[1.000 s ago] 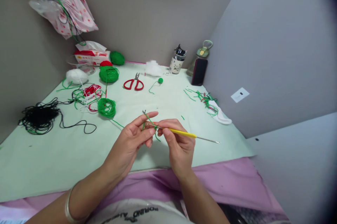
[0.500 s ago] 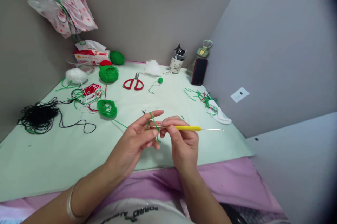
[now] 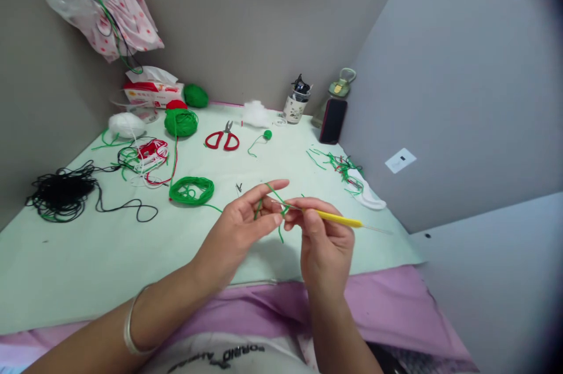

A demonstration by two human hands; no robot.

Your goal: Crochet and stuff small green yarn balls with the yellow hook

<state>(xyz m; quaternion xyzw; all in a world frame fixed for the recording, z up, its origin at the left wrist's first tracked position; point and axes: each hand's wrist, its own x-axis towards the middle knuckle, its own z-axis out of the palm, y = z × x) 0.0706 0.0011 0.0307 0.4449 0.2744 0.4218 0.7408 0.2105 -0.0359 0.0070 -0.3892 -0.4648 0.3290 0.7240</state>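
My right hand (image 3: 325,239) pinches a crochet hook (image 3: 341,218) by its yellow handle, with a thin metal shaft showing at each end. The hook's left end lies among the green yarn (image 3: 281,233) at my left fingertips. My left hand (image 3: 246,218) holds that yarn between thumb and fingers, with a strand stretched over the raised index finger. A short tail hangs below the pinch. From behind the left hand the strand runs to a loose green yarn coil (image 3: 192,191) on the table. The stitches themselves are too small to make out.
Red-handled scissors (image 3: 222,138) and a small green ball (image 3: 267,135) lie beyond my hands. Black yarn (image 3: 64,193) is heaped at the left, near a white ball (image 3: 126,125). Yarn scraps (image 3: 347,169) lie at right, below a leaning phone (image 3: 333,121). A tissue box (image 3: 153,94) stands at the back.
Both hands have shifted right with the hook and yarn. The hook now slants down to the right. The loose green coil has been pulled rightward and lies flatter.
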